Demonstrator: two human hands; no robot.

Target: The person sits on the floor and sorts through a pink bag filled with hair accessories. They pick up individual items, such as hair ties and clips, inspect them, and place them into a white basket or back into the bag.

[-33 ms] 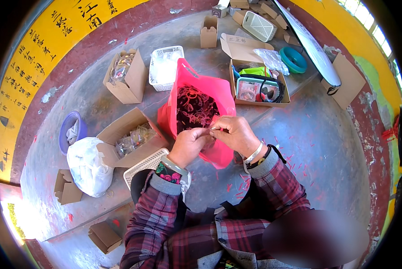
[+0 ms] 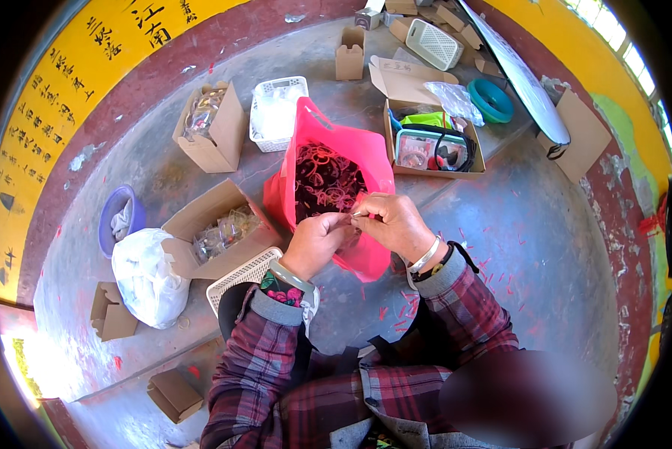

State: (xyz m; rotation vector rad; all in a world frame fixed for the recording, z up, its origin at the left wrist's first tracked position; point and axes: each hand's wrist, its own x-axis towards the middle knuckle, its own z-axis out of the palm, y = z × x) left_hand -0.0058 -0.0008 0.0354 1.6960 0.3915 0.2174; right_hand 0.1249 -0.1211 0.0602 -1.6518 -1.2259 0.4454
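My left hand (image 2: 315, 244) and my right hand (image 2: 396, 226) meet over the near edge of an upright pink bag (image 2: 371, 150). Fingers on both hands are pinched together, fingertip to fingertip. Between them is something too small to make out, with a pale glint at the right fingertips. Many thin, curly red and pink loops (image 2: 327, 168) fill the bag's open mouth, dark deeper inside. Part of the bag's near side hides behind my hands.
Left of the bag are a carton of small plastic packets (image 2: 227, 233), a white plastic bag (image 2: 150, 280) and a purple basin (image 2: 121, 218). Beyond stand a white basket (image 2: 259, 135) and an open carton (image 2: 441, 173). Red scraps (image 2: 411, 303) litter the floor at right.
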